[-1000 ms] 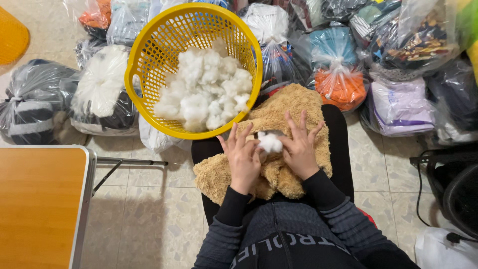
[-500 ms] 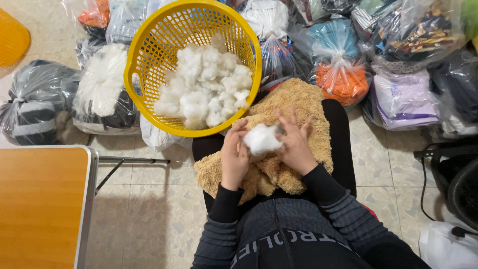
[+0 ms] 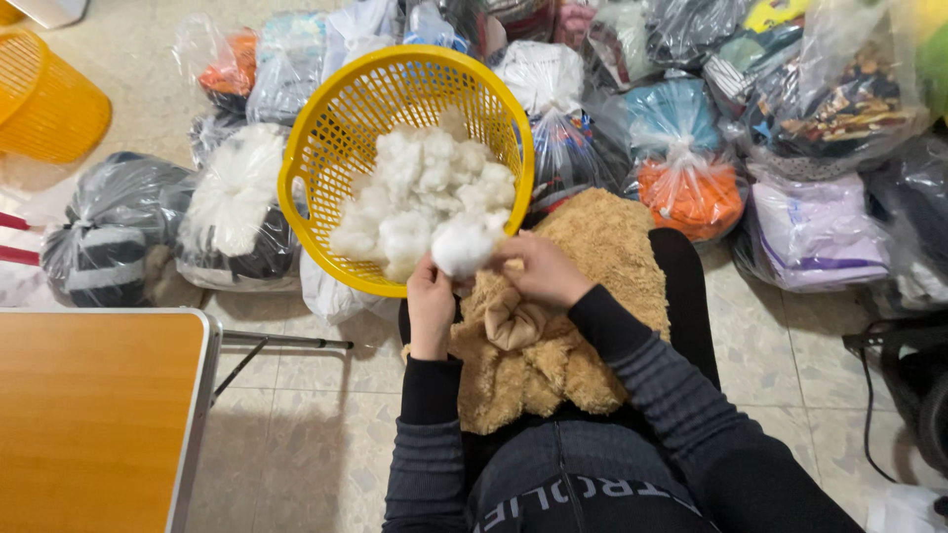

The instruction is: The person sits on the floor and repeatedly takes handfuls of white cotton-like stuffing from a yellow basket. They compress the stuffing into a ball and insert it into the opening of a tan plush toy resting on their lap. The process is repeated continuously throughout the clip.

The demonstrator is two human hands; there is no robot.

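i see a yellow basket (image 3: 314, 158) with white stuffing (image 3: 425, 192) in it, and a white clump (image 3: 462, 247) at its rim. the plush skin (image 3: 592, 247) is tan. my sleeves (image 3: 642, 370) are dark grey with fine stripes. the table (image 3: 89, 415) is orange-brown, one bag (image 3: 691, 192) orange under blue.

The stuffing (image 3: 462, 245) looks like soft, fluffy white fibre, matt. The plush toy (image 3: 583, 296) is shaggy tan cloth. The basket (image 3: 316, 148) is glossy yellow plastic mesh. The bags (image 3: 691, 168) are thin, shiny, crinkled clear plastic. The table (image 3: 94, 415) has a smooth wood-look top with a metal rim.
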